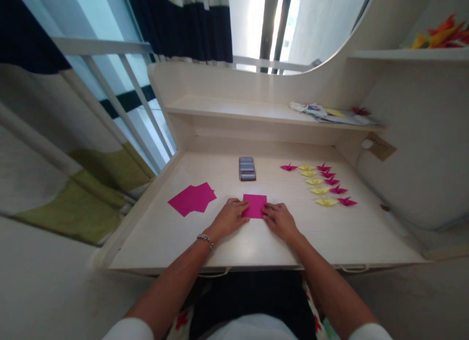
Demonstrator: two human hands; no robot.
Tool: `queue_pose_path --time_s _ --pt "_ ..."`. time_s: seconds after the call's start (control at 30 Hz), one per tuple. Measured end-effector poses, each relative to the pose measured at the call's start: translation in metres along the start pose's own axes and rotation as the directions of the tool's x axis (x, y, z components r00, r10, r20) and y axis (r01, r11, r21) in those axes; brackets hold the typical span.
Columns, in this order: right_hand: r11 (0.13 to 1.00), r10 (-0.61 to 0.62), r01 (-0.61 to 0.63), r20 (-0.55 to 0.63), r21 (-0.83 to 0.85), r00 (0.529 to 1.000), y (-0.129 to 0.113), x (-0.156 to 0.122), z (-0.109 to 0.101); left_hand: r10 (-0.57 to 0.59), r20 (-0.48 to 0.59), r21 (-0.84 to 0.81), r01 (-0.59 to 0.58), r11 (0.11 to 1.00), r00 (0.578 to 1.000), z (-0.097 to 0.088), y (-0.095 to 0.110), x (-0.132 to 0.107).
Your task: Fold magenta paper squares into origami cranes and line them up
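A pale, whitewashed wooden counter [164,232] with a raised back ledge fills the middle of the view, set against a window with white bars and dark blue and cream curtains. At its near centre lies a small magenta square of folded paper [255,204], flat on the surface. The left hand [230,218] rests palm down with its fingers laid over the paper's left lower edge, and the right hand [279,219] does the same at the right lower corner; both hands are flat and pressing rather than pinching, the fingers loosely together. A silver chain bracelet [205,239] circles the left wrist. To the left of the hands, well apart, sits a loose stack of magenta paper sheets [193,199], fanned slightly. Just beyond the folded paper is a small dark block with striped sides [247,168], too blurred to identify. To the right, two rows of small folded paper cranes [324,184], yellow and magenta, run towards the back. The low shelf [234,109] behind carries scattered papers at its right end, and a higher shelf at top right holds orange and red folded paper shapes [441,34].
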State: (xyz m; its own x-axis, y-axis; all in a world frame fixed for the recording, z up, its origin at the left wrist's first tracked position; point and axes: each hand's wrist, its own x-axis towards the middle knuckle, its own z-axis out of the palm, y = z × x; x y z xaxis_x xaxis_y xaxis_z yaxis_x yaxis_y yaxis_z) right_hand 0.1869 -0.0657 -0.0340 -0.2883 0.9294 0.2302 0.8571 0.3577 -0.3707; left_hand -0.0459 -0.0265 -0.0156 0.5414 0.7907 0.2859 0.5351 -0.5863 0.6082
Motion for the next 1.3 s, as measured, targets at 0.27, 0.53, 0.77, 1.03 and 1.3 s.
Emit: queue_pose_path --time_s 0.27,0.53,0.77,1.03,1.3 --pt "0.996 -0.088 0.088 0.072 0.002 0.993 0.009 0.009 -0.007 -0.025 0.047 0.010 0.024 1.000 0.999 0.005 -0.011 0.006" --pt "0.997 -0.074 0.076 0.139 -0.009 0.987 0.007 0.016 -0.016 -0.052 0.014 -0.017 0.052 0.999 0.999 0.008 -0.013 0.008" --pt "0.990 -0.142 0.141 0.204 0.017 0.969 0.007 0.030 -0.025 -0.159 -0.022 -0.045 0.158 0.986 0.987 0.004 -0.020 0.016" --pt "0.976 -0.210 0.214 0.087 -0.042 0.974 0.008 0.030 -0.009 -0.075 0.023 0.023 0.074 0.997 0.997 0.001 -0.017 0.018" --pt "0.982 -0.177 0.175 0.016 0.068 0.984 0.014 0.033 -0.004 0.016 0.008 0.145 -0.017 0.989 1.000 0.019 -0.004 0.017"
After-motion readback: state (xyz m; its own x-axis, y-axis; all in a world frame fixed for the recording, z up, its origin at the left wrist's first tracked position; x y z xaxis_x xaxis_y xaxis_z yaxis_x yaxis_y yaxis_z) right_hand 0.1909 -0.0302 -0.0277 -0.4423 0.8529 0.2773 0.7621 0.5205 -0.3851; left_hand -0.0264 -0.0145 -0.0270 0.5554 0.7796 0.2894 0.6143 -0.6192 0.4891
